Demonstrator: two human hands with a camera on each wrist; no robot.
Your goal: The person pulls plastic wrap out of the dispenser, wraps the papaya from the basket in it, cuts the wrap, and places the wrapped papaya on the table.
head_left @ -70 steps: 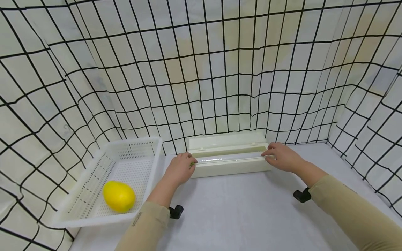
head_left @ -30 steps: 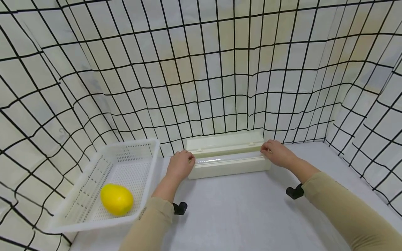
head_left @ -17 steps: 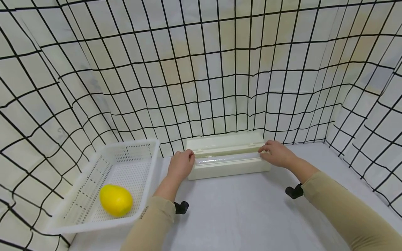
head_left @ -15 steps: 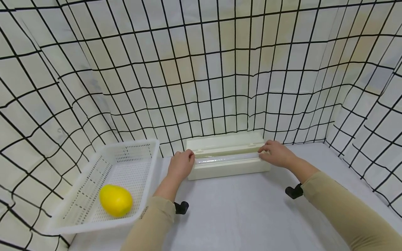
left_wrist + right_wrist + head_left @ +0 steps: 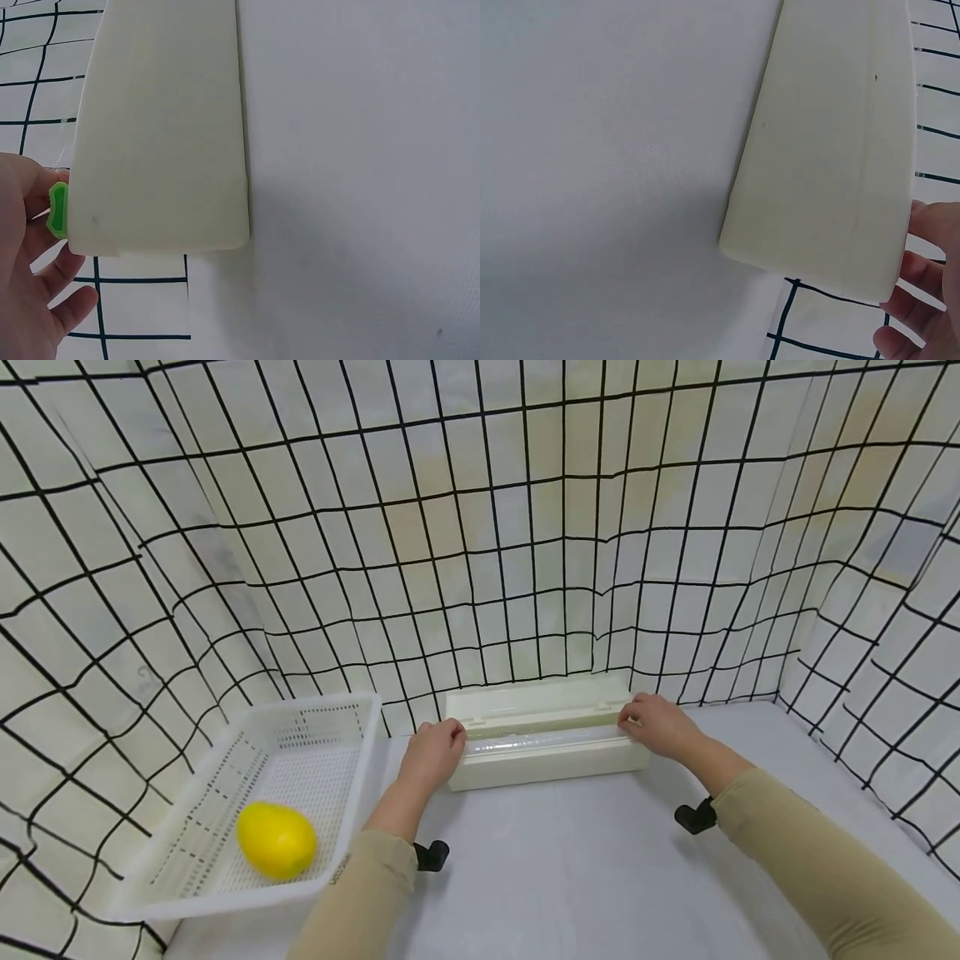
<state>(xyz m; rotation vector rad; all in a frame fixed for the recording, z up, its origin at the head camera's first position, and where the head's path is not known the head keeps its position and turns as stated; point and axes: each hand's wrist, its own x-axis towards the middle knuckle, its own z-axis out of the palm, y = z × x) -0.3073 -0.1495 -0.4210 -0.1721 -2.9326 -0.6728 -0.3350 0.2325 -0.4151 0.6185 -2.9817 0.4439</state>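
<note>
The right grip (image 5: 660, 727) has edged slightly inward; it and the left grip (image 5: 432, 753) bend at the ends of a smooth cream box (image 5: 551, 768) of glossy film (image 5: 536, 741) on the worktop (image 5: 585, 860), whether pinching cannot be told. Only the left-wrist view shows a green piece (image 5: 58, 211).

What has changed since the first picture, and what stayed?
The left hand has shifted slightly toward the lid, hiding the green piece from the head view; the right hand has drawn its thumb nearer the fingertips. The plastic-wrap box, basket and yellow fruit stayed.

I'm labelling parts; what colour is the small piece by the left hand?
The piece is bright green; left wrist view shows it best.
</note>
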